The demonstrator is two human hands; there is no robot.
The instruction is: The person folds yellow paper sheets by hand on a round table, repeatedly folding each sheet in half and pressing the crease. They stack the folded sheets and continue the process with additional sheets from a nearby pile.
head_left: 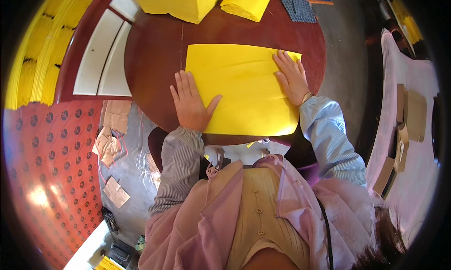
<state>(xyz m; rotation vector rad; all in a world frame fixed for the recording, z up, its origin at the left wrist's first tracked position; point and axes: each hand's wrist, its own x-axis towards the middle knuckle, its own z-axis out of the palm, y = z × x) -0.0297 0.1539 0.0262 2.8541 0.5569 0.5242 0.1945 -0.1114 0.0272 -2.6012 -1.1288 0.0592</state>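
A large yellow sheet [244, 91], of paper or thin fabric, lies flat on the dark red round table [155, 73], its near edge reaching the table's front. My left hand [191, 101] rests palm down along the sheet's left edge, fingers stretched and thumb on the yellow. Near the far right corner my right hand [291, 77] lies flat on the sheet, with its fingers extended. Neither hand grips anything. Whether the sheet is a single layer or several, I cannot tell.
Behind the sheet stand a yellow block-like stack [176, 2] and a folded yellow bundle [247, 1]. A grey textured pad [299, 10] sits at the far right. Yellow stacks [44, 44] line the left. Brown paper scraps [116, 192] lie on the floor; cardboard boxes [413, 115] are at right.
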